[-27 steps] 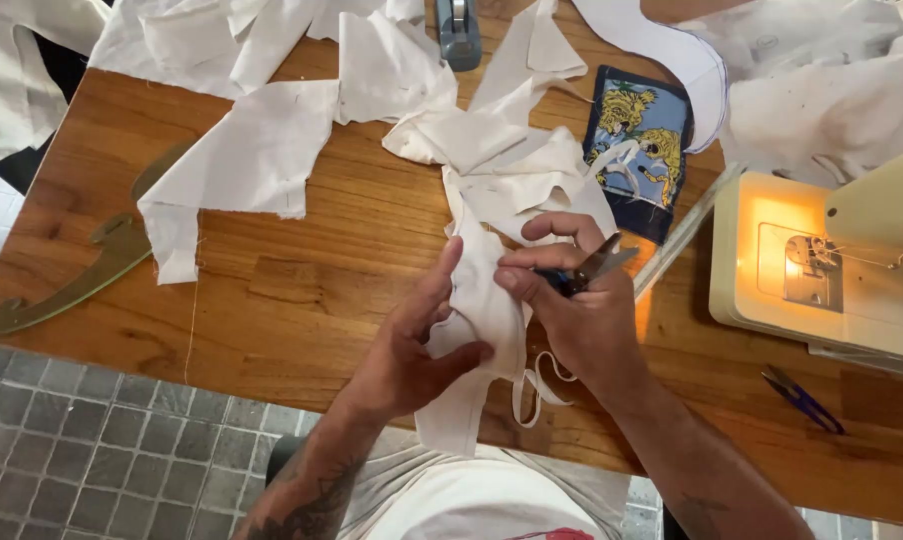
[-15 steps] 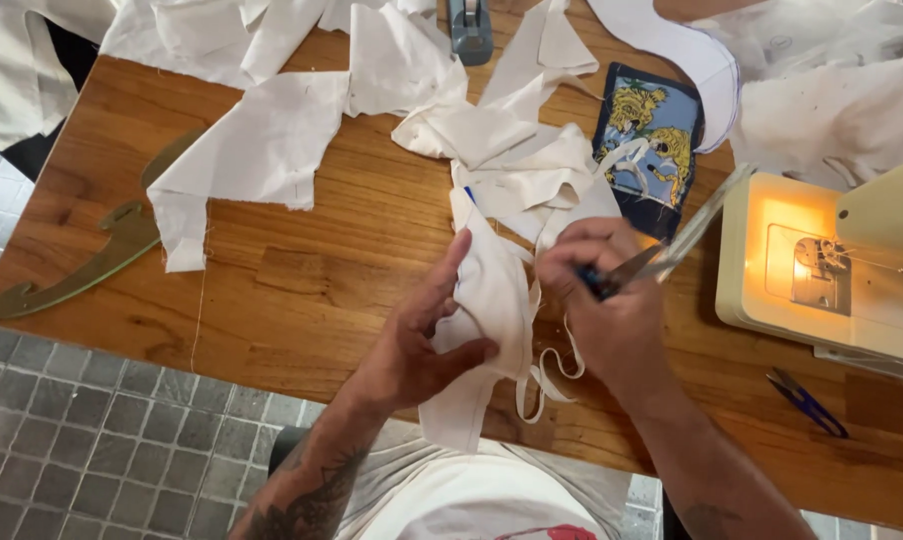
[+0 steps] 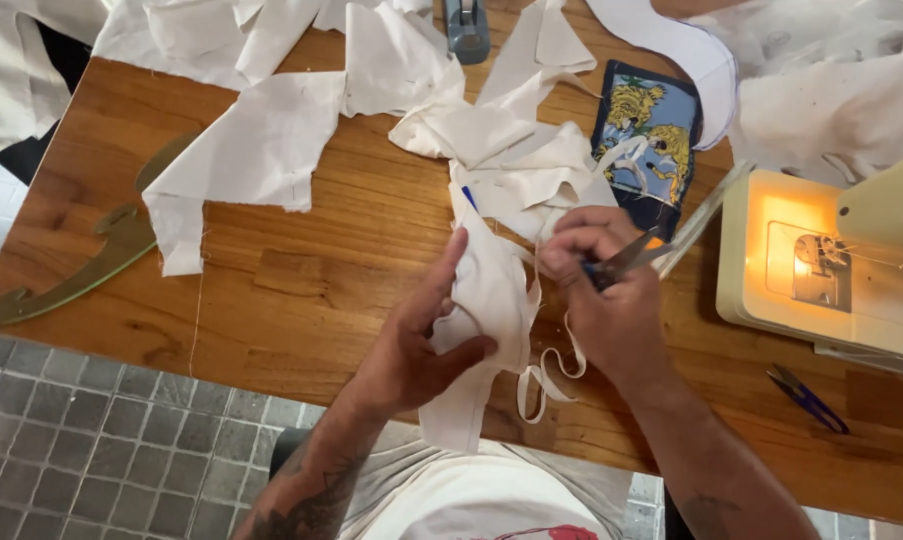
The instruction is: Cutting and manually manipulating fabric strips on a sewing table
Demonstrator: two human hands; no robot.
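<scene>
My left hand (image 3: 417, 335) grips a folded piece of off-white fabric (image 3: 487, 300) between thumb and fingers, holding it over the wooden table (image 3: 302, 270). Thin fabric straps (image 3: 542, 375) dangle from it over the table's near edge. My right hand (image 3: 612, 300) is closed on small scissors (image 3: 627, 260), blades pointing right, just to the right of the fabric's upper end. More off-white fabric pieces (image 3: 517, 165) lie heaped right behind both hands.
A cream sewing machine (image 3: 832, 260) with its lamp lit stands at the right. Blue thread snips (image 3: 807, 395) lie near it. A tiger-print pouch (image 3: 652, 140), a clear ruler (image 3: 707, 210), a curved pattern ruler (image 3: 82, 270) and a large fabric piece (image 3: 252, 150) lie around.
My right hand has brought the scissors up and to the right of the fabric. My left hand has shifted its grip, fingers now stretched along the fabric.
</scene>
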